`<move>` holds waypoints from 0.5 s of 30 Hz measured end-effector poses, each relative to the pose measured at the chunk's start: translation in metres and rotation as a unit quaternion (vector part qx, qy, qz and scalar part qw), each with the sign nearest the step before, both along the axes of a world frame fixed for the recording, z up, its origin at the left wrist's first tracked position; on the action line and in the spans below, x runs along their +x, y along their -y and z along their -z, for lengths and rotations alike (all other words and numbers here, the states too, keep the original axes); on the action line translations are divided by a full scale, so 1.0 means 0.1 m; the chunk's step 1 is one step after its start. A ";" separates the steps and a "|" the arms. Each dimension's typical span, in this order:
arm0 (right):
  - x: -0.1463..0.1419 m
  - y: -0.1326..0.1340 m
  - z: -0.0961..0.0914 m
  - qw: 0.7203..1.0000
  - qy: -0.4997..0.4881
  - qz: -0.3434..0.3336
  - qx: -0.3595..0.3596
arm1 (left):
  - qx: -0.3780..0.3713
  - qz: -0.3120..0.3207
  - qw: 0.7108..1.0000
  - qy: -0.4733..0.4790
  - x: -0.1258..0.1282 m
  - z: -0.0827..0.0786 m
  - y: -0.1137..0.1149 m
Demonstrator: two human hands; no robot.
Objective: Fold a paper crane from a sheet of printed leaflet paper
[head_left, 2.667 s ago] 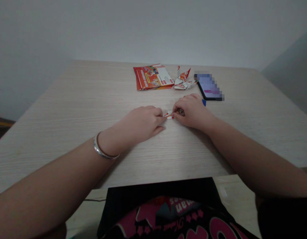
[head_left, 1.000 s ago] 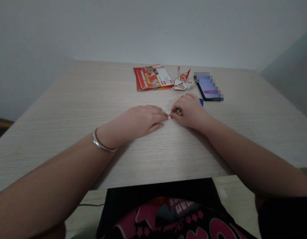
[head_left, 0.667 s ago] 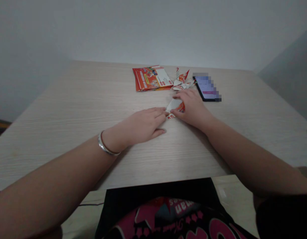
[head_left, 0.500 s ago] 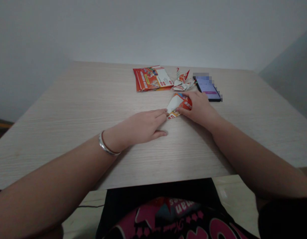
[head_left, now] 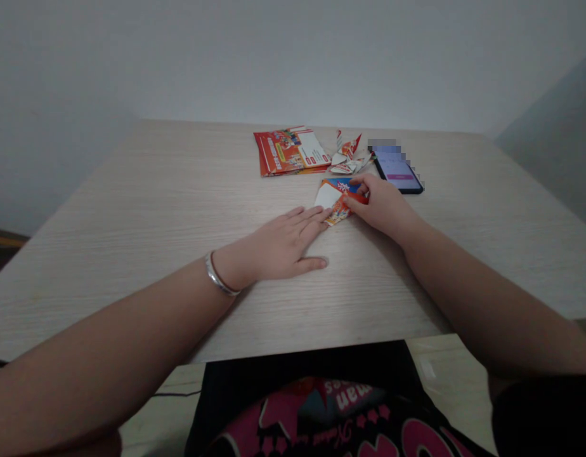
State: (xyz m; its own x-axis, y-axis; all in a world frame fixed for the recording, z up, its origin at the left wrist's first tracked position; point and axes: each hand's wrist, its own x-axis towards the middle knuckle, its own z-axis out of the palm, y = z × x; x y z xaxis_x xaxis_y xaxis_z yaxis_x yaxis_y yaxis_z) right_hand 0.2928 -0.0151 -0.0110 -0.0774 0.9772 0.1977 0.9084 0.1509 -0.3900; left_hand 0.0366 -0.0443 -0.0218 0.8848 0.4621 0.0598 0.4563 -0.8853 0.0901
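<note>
A small folded piece of printed paper (head_left: 332, 197), white, orange and blue, lies on the light wooden table (head_left: 179, 209) between my hands. My left hand (head_left: 283, 241) lies flat with its fingers stretched out, the fingertips pressing on the paper's near left corner. A silver bangle sits on that wrist. My right hand (head_left: 381, 206) pinches the paper's right edge between thumb and fingers.
Farther back lie a stack of red and orange printed leaflets (head_left: 289, 150), a folded paper figure (head_left: 349, 155) and a dark phone (head_left: 397, 173) with a lit screen. A grey wall stands behind the table. My dark printed shirt shows at the bottom.
The small tight fold between my fingertips has been opened out into a wider piece. My right hand moved away and to the right with its edge, and my left hand flattened.
</note>
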 end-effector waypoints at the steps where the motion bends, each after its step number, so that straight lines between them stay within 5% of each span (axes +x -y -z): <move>1: 0.00 -0.01 -0.01 1.000 -0.002 0.001 -0.005 | -0.007 -0.002 1.000 -0.004 0.00 0.00 0.00; 15: 0.06 -0.06 -0.08 0.994 0.083 0.018 -0.073 | -0.025 -0.027 0.999 -0.027 0.03 -0.01 0.01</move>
State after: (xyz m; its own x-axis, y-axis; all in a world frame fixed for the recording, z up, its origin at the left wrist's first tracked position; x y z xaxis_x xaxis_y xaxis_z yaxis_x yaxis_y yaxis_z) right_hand 0.2988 -0.0090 -0.0033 -0.0626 0.9972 0.0403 0.9659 0.0707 -0.2492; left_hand 0.0397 -0.0451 -0.0210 0.8597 0.5107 -0.0116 0.5088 -0.8541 0.1078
